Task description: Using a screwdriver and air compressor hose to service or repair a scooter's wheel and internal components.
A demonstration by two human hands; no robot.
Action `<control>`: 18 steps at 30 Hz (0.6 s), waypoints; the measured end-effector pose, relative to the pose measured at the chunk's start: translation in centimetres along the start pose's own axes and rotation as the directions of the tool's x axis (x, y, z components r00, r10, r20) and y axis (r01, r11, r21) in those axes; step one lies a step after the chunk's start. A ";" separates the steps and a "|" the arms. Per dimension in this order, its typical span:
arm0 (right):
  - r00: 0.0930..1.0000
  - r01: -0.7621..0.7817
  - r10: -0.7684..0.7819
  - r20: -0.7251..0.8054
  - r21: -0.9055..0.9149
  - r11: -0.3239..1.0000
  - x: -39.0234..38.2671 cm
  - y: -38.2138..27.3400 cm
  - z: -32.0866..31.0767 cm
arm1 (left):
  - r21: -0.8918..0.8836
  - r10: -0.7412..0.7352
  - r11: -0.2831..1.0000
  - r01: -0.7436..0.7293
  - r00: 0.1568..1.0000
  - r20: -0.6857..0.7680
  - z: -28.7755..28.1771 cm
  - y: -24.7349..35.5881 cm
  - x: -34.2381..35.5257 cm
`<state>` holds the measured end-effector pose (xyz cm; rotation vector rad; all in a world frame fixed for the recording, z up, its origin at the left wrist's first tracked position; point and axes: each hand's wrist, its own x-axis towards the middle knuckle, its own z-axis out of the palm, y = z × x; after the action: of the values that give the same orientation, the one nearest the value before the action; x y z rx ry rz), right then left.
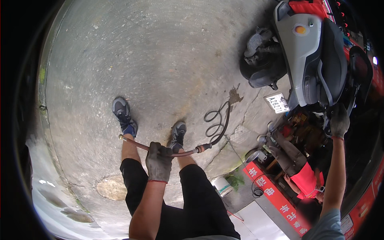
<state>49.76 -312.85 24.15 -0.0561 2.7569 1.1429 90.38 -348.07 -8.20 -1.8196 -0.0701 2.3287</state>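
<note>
My left hand [159,160], in a dark grey glove, is closed around a brown hose [182,154] with a brass fitting [122,137] at its free end. A coupling [203,147] joins it to a black hose [221,133] that loops on the concrete. Out to the right, my gloved right hand [338,121] is curled on a dark part at the rear of a grey-and-black scooter [298,48]; its fingertips are partly hidden. The scooter has a white plate [276,102] and a black wheel [260,72].
Beyond my right arm a person in a red shirt [302,180] is among dark clutter beside a red signboard [260,182]. A white bucket [222,186] and a plant [236,182] stand below. The concrete ground [88,68] ends at a curved edge on the left.
</note>
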 end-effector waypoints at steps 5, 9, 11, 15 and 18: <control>0.999 0.052 -0.052 -0.003 0.002 0.999 0.0 0.1 -0.4 | 0.010 -0.013 1.000 0.012 0.999 0.033 0.0 -2.0 -0.7; 0.941 0.335 -0.338 -0.005 -0.111 0.936 0.2 1.0 -0.7 | 0.063 0.032 0.997 -0.037 0.997 0.069 -0.2 -4.3 -1.1; 0.889 0.424 -0.447 -0.097 -0.189 0.886 0.1 1.5 -0.5 | 0.048 0.076 0.996 -0.078 0.996 0.050 -0.5 -6.0 -1.1; 0.807 0.536 -0.576 -0.128 -0.250 0.806 -0.4 2.1 -0.3 | 0.035 0.103 0.993 -0.108 0.987 0.125 -1.4 -9.8 -0.4; 0.940 0.307 -0.317 -0.130 -0.090 0.947 -0.7 2.1 0.1 | 0.017 0.110 0.994 -0.111 0.992 0.069 -2.6 -12.7 0.0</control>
<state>50.24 -311.36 25.63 -0.5842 2.6939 1.1825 94.41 -335.81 -6.97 -1.7779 0.0466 2.4562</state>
